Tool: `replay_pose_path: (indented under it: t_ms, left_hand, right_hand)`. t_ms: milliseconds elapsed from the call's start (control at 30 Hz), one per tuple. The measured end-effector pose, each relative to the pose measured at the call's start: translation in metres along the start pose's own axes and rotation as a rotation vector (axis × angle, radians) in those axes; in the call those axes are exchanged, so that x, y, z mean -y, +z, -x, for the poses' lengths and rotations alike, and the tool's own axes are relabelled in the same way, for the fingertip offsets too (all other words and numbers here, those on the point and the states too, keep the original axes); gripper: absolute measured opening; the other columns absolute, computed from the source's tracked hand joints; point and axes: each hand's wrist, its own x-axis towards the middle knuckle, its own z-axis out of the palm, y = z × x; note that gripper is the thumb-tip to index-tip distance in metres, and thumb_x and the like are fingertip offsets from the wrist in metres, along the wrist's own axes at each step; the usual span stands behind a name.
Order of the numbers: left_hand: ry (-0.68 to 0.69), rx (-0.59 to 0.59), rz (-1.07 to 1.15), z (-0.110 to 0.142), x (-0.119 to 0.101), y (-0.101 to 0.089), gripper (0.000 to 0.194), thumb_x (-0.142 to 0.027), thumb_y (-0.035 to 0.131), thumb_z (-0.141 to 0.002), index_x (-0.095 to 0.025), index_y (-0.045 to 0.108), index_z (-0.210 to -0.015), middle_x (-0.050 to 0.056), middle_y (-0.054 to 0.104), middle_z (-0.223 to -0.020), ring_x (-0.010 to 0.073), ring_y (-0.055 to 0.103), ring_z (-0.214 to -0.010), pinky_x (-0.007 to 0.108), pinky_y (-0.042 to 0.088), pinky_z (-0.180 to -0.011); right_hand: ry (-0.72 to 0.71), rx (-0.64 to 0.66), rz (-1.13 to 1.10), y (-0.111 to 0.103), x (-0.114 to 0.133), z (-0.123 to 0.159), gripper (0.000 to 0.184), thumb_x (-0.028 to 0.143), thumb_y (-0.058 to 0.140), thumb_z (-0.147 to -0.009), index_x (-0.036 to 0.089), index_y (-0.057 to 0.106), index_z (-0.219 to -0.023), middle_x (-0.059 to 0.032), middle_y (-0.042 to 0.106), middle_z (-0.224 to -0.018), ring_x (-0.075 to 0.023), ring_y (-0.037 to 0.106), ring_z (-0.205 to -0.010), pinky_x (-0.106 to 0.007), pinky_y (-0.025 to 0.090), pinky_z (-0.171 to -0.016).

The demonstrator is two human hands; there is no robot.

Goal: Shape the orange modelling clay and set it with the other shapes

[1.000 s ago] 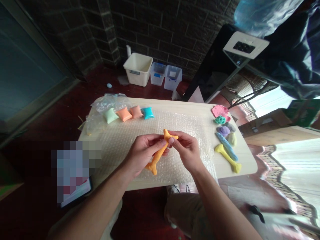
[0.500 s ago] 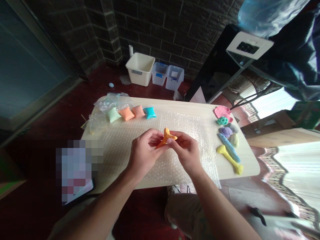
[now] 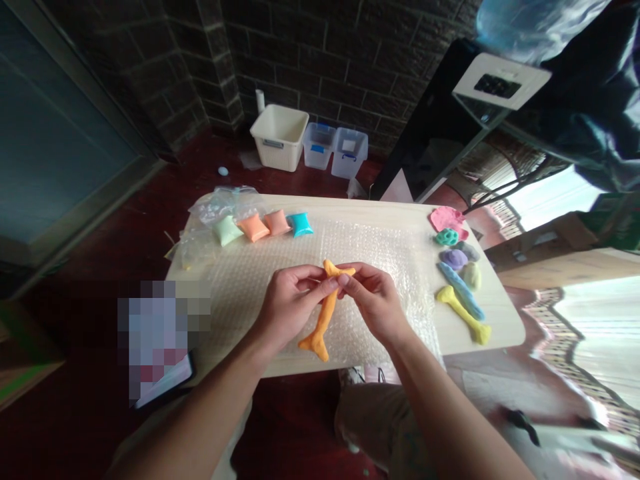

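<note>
Pale green shows first at the left, a small pillow-shaped packet (image 3: 228, 231) at the head of a row that goes on rightward through an orange packet (image 3: 255, 228), a salmon packet (image 3: 277, 223) and a turquoise packet (image 3: 301, 225), all lying beyond the hands. Next comes the left hand (image 3: 290, 300), its thumb and forefinger closed on the neck of an orange clay-like piece (image 3: 327, 313), just below the upper fork; its other fingers are partly hidden, so how tightly they curl I cannot tell. That piece is held over the bubble wrap (image 3: 380, 247), its long axis running from the fingertips back toward the person and a little to the left, so the lower fork lies free, nearer the left hand than the right. The right hand (image 3: 377, 303) pinches the same upper end from the other side, thumb on the near face, the two thumb tips almost meeting. Well apart, at the table's right end, lie a blue strip (image 3: 461, 291) and a yellow bone-shaped piece (image 3: 463, 315), side by side and slanting the opposite way
</note>
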Motion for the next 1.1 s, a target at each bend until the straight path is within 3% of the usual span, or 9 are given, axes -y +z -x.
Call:
replay_pose_path:
  t_ms: [333,467,633,867,1100]
  left_hand:
    - [-0.081,0.061,0.082,0.0008,-0.0009,0.0034,0.035,-0.044,0.091,-0.085,-0.014,0.082,-0.102,0.011,0.085,-0.096,0.0241,0.08,-0.088,0.033,0.065,-0.08]
    - [-0.06,0.046,0.056,0.0002,0.0005,0.0034,0.035,-0.042,0.091,-0.084,-0.014,0.083,-0.103,0.01,0.085,-0.095,0.0248,0.081,-0.087,0.034,0.065,-0.078]
    - [-0.033,0.074,0.029,0.0009,-0.0013,0.0033,0.033,-0.044,0.088,-0.088,-0.014,0.084,-0.102,0.011,0.085,-0.096,0.0242,0.081,-0.087,0.033,0.064,-0.078]
    - [-0.044,0.061,0.071,0.0002,-0.002,0.0033,0.033,-0.041,0.091,-0.084,-0.014,0.084,-0.101,0.011,0.085,-0.097,0.0234,0.081,-0.086,0.033,0.064,-0.082]
    - [-0.075,0.078,0.104,0.0011,-0.0033,0.0023,0.032,-0.044,0.087,-0.088,-0.014,0.085,-0.101,0.011,0.085,-0.094,0.0228,0.08,-0.085,0.031,0.064,-0.077]
  right_hand:
    - [-0.024,-0.063,0.035,0.0012,0.0026,-0.0005,0.029,0.045,0.096,-0.081,0.02,0.083,-0.088,-0.0027,0.076,-0.077,-0.0138,0.065,-0.066,-0.029,0.056,-0.064]
    - [-0.024,-0.057,0.02,0.0006,0.0016,-0.0006,0.032,0.045,0.096,-0.081,0.02,0.084,-0.097,-0.0027,0.077,-0.08,-0.0143,0.068,-0.069,-0.029,0.058,-0.066]
    - [-0.012,-0.02,0.053,0.0007,0.005,-0.0006,0.03,0.046,0.095,-0.083,0.02,0.084,-0.09,-0.0027,0.076,-0.073,-0.0135,0.066,-0.065,-0.028,0.057,-0.063]
    - [0.002,-0.025,-0.037,-0.0007,0.0014,0.0,0.028,0.043,0.095,-0.083,0.021,0.084,-0.096,-0.0029,0.078,-0.08,-0.0143,0.068,-0.068,-0.029,0.058,-0.066]
    - [-0.008,-0.015,-0.029,-0.0014,0.0007,0.0,0.024,0.04,0.093,-0.086,0.02,0.086,-0.096,-0.0035,0.079,-0.078,-0.0136,0.068,-0.067,-0.028,0.058,-0.066]
